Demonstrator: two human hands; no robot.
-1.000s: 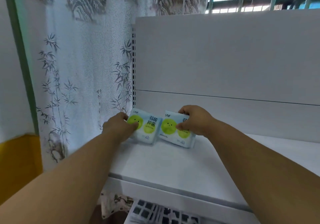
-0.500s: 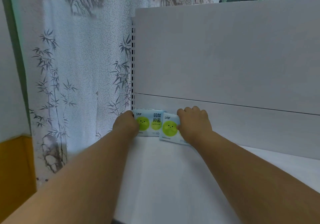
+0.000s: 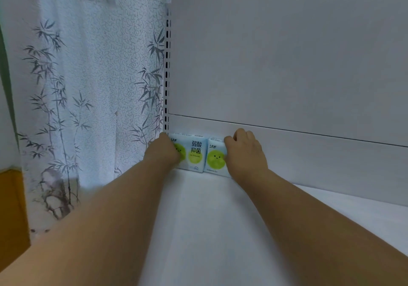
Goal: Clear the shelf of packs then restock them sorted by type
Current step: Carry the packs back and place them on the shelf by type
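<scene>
White shelf point(image 3: 209, 219): two packs point(image 3: 195, 153) upright, hands point(image 3: 164, 153) gripping.

Left pack point(image 3: 192, 153): large dark characters "弱酸抑菌" printed in 2 rows on the front face; the small brand mark at the top left corner is too small to read. Right pack point(image 3: 215, 156): bottom edge reads "240mm/5"; its brand mark is likewise illegible.

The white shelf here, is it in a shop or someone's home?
Probably a mock shop in a room: the shelf has a slotted retail upright, two matching packs are being stocked, yet a household curtain hangs beside it.
</scene>
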